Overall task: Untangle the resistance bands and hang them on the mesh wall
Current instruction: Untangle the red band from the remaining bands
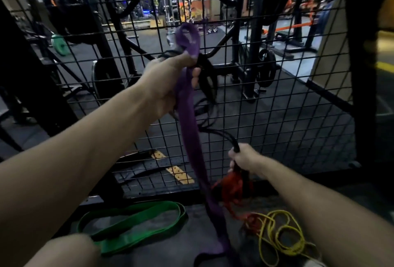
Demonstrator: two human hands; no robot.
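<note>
Untangling is under way: the left hand (170,79) grips the purple band (189,130) up against the mesh (277,117), the right hand (245,158) clutches the black band (217,133), which next needs pulling free.

I am looking into a gym. Past the black mesh wall (245,104) stand dark steel racks (253,53) on a rubber floor (287,117), with a black weight plate (265,67) leaning at a rack's foot and a green plate (58,45) further left. An orange bar (292,26) lies in the lit room behind. On the floor near me lie a green band (132,226) and a yellow cord (279,239).
</note>
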